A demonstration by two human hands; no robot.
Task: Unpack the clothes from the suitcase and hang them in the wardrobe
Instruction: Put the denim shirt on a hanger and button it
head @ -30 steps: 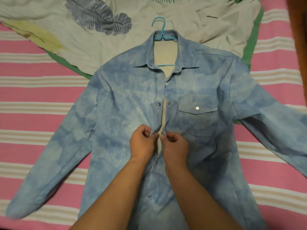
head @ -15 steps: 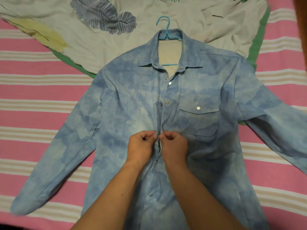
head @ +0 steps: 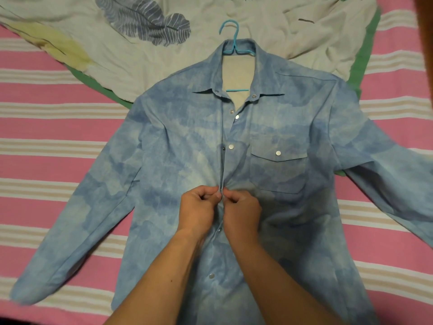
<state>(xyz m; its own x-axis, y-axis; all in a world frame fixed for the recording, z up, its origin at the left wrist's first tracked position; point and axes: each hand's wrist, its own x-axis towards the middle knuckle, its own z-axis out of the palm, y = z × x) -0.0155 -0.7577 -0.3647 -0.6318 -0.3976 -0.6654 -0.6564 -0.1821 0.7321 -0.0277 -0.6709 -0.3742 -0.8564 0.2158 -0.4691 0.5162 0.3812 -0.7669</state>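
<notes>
A light blue mottled denim shirt [head: 178,165] lies spread flat on the bed, sleeves out to both sides, with a turquoise hanger [head: 232,41] inside its collar. The upper snaps are undone and the neck gapes. At mid-chest my left hand [head: 198,208] pinches the left front edge and my right hand [head: 242,211] pinches the right front edge, pressed together over a snap. Both sets of fingers are curled on the placket. No suitcase or wardrobe is in view.
The shirt rests on a pink, white and tan striped bedsheet [head: 51,127]. A crumpled white blanket with feather print and green border [head: 131,50] lies beyond the collar. A brown wooden edge [head: 425,31] shows at the top right.
The two front edges, slightly apart a second ago with lining showing between them, are now drawn together under my fingers. Both hands stay at the same snap.
</notes>
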